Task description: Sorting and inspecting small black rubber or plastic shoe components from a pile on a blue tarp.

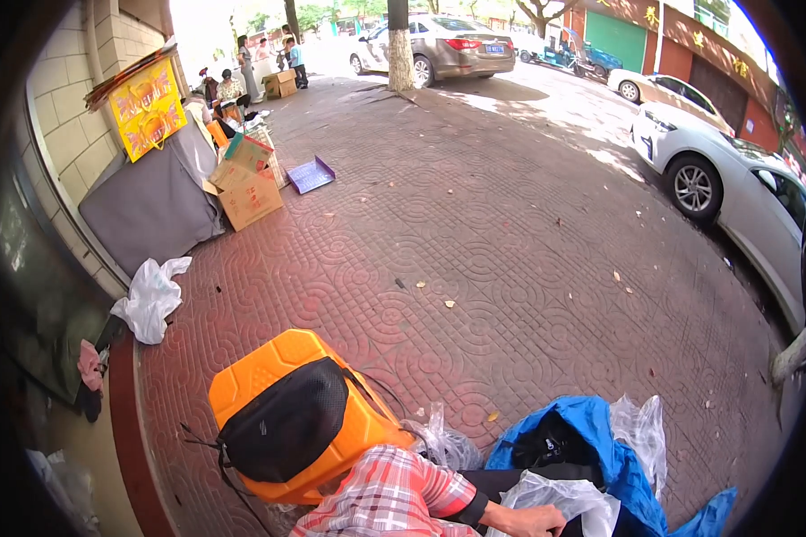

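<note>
My left hand (530, 520) reaches in at the bottom edge from a red-and-white plaid sleeve (390, 492) with a dark cuff. Its fingers are curled down against a clear plastic bag (560, 498); what they grip is cut off by the frame. My right hand is out of view. Just beyond lies an open blue plastic bag (613, 452) with black items (546, 440) in its mouth. Dark cloth (501, 483) stretches between the sleeve and the blue bag. To the left stands an orange ridged plastic piece (264, 371) carrying a black mesh pouch (287, 421) with cords.
More clear plastic (443, 438) lies beside the orange piece. A white plastic bag (152, 300) rests by the left wall. Farther off are a cardboard box (249, 199), a purple tray (311, 175) and a grey cover (152, 197). Cars, including a white one (739, 170), line the right.
</note>
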{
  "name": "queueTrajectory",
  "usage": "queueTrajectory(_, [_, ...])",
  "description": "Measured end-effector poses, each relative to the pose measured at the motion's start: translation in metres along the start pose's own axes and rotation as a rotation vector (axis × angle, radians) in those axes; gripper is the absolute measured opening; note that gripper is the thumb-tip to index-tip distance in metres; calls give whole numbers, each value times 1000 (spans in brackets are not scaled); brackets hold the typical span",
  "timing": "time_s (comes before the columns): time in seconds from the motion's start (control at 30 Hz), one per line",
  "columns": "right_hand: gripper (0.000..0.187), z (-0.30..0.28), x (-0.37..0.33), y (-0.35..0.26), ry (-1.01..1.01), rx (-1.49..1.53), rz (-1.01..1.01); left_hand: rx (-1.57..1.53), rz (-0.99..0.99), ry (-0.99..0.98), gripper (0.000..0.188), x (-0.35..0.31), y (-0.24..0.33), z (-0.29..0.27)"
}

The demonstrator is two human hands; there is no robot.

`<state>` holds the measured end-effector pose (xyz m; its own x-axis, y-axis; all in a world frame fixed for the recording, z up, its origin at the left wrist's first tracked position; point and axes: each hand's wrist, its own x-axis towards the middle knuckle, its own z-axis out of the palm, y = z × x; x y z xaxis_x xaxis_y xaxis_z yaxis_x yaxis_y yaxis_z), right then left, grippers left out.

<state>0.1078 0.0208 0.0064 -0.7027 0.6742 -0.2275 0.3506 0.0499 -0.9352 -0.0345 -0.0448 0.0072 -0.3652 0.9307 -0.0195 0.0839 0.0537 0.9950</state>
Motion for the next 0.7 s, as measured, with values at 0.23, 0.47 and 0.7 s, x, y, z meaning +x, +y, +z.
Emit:
queueTrajectory(0.23, [30,12,25,25,165,-90,10,333,369,205,22,19,-57,38])
queueTrajectory(0.47, [17,22,44,19,10,73,166,-280,-150,519,12,45,-27,-122])
queueTrajectory(0.7, [16,-15,-5,71,165,53,447,-558,-477,530,17,131,-198,-163])
